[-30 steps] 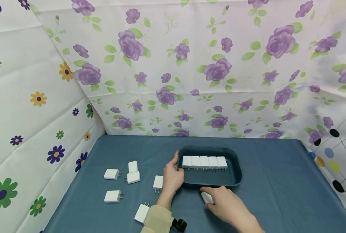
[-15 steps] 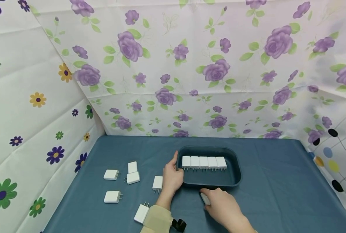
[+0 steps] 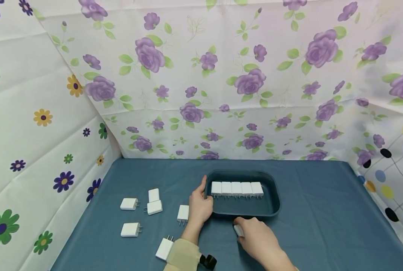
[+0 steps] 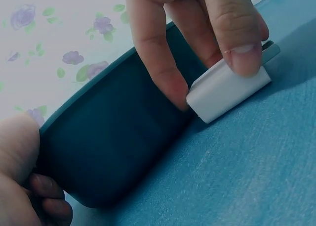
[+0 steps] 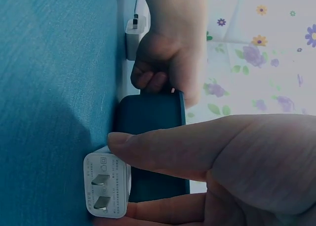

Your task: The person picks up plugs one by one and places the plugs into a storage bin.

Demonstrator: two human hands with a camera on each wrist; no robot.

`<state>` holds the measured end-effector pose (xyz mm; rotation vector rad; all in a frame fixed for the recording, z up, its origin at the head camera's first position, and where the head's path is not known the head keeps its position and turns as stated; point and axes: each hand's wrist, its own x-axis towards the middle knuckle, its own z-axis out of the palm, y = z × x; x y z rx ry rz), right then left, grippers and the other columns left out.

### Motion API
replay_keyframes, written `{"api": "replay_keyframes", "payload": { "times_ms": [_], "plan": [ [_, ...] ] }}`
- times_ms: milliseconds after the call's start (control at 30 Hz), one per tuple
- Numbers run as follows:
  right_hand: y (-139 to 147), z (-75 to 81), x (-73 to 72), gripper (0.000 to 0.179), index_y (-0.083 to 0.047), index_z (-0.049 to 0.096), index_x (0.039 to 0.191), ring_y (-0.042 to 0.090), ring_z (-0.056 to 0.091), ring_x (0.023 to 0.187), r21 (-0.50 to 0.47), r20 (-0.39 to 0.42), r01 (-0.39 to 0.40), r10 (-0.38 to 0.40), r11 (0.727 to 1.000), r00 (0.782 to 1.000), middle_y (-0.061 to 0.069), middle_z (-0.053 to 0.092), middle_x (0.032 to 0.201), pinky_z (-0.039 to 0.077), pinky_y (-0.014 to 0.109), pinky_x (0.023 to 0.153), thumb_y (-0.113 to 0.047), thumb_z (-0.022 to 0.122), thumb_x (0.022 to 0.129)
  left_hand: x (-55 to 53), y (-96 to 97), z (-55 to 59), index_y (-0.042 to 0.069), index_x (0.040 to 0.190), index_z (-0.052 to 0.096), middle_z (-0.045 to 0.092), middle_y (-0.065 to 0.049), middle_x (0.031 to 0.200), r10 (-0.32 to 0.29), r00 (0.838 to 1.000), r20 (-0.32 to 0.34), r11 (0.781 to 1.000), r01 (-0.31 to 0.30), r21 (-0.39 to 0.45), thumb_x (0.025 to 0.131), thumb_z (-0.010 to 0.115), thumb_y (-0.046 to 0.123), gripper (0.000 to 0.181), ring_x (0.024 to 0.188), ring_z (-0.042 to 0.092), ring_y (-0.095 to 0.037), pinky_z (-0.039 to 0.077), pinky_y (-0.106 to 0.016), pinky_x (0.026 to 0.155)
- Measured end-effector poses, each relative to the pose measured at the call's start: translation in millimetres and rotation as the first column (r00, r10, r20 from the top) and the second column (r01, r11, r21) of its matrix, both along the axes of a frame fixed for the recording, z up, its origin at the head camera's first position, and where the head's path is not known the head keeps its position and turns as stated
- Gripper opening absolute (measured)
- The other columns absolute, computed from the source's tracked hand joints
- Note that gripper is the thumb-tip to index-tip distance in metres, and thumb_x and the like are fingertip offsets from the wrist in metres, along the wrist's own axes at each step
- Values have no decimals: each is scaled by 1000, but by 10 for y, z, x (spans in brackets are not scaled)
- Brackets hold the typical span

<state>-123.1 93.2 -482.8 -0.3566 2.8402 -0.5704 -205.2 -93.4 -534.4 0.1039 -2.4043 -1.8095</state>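
Note:
In the head view my left hand [image 3: 200,206] grips the left wall of a dark teal rectangular tray [image 3: 245,216]. Inside, along its far half, several white plug chargers [image 3: 236,188] lie side by side in a row, prongs facing me. Just in front of the tray's near wall, my right hand [image 3: 260,239] pinches another white charger [image 4: 232,95] between thumb and fingers, low over the tablecloth. The right wrist view shows its two flat prongs and printed end face [image 5: 107,186] pointing away from the tray. From above, my right hand hides most of this charger.
Several more chargers [image 3: 131,229] lie scattered left of the tray, two of them touching [image 3: 154,207]. One charger [image 3: 183,213] sits close beside my left wrist, another [image 3: 164,248] by the sleeve [image 3: 182,254]. Flowered sheets [image 3: 194,90] rise behind the blue-covered table [image 3: 323,210].
My right hand has shifted slightly left and turned over its charger, so less of it shows. My left hand, the tray and the row inside stay as they were.

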Motion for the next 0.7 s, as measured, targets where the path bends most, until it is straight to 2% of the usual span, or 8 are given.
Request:
{"api": "replay_keyframes", "payload": {
  "times_ms": [133,367,700],
  "plan": [
    [16,-11,-14,37,-15,78,115,24,70,78,-2,4,0,0,1000,1000,5,74,94,59,48,70,-9,92,82,-12,-18,-14,15,166,43,33,6,49,-29,1000,-13,999,29,-23,89,52,-10,81,42,17,-11,19,-28,46],
    [41,-30,-35,35,-17,78,113,24,66,79,-7,14,10,-10,1000,1000,6,70,94,57,46,69,-6,90,82,-20,-75,15,10,166,40,35,6,50,-89,995,-40,996,88,-21,102,59,5,67,40,22,-11,23,-26,44],
    [61,-9,-34,34,-20,77,114,22,61,77,-46,104,16,-11,999,995,7,67,98,53,46,67,-6,87,85,-36,-105,-14,10,164,44,35,6,50,-91,993,-75,995,88,-36,105,52,2,60,40,24,-8,25,-26,45]
  ]
}}
